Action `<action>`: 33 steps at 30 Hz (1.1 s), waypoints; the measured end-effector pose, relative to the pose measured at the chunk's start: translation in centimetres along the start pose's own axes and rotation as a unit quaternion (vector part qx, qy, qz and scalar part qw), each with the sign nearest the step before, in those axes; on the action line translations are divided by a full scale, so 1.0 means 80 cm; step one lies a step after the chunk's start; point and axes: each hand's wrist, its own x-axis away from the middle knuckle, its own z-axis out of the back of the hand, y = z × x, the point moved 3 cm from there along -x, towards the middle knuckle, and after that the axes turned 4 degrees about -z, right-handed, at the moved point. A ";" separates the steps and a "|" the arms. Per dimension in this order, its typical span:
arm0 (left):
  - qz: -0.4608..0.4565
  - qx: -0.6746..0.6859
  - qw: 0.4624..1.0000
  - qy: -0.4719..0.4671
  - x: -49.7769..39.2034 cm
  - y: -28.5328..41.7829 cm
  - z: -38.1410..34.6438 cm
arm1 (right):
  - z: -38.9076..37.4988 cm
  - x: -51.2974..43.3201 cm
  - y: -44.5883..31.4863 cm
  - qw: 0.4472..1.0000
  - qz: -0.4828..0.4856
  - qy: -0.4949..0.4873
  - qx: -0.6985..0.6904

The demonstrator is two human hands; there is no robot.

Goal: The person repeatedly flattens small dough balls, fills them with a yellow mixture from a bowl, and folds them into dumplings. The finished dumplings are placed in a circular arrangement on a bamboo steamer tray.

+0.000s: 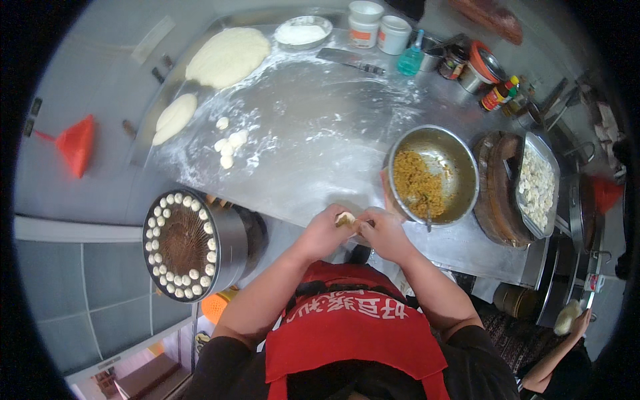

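Note:
At the front edge of the steel worktable (320,150), my left hand (327,230) cups a small dough wrapper (345,218) with yellowish-brown filling showing in it. The fingertips of my right hand (387,232) pinch the wrapper's right edge; part of it is hidden by the fingers. Just beyond my right hand stands a steel bowl (457,160) of chopped yellow-brown filling (417,182), a utensil handle (428,220) leaning on its near rim. Several small dough pieces (227,149) lie on floured steel to the left. Small filled buns (212,244) ring a round steamer tray (182,240) at lower left.
A large dough slab (230,57) and a smaller dough piece (175,120) lie back left. Near the back are a flour dish (302,34) and a cleaver (340,56). Right of the bowl, a tray (537,185) rests against a wooden chopping block (492,200). Another person's hand (580,322) shows lower right.

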 end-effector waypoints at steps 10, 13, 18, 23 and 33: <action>0.018 -0.093 0.995 0.039 0.098 -0.045 0.132 | -0.144 -0.018 -0.085 0.993 -0.060 -0.087 -0.045; -0.036 -0.188 0.982 0.007 0.115 -0.055 0.171 | -0.177 -0.019 -0.110 0.989 -0.065 -0.105 -0.080; 0.118 0.348 0.928 0.068 0.154 -0.088 0.198 | -0.223 -0.030 -0.124 0.996 -0.030 -0.080 -0.038; 0.068 0.320 0.937 0.124 0.159 -0.120 0.197 | -0.250 -0.048 -0.126 0.993 -0.005 -0.110 0.034; 0.096 0.110 0.984 0.102 0.141 -0.093 0.220 | -0.232 -0.078 -0.156 0.983 0.044 -0.156 0.087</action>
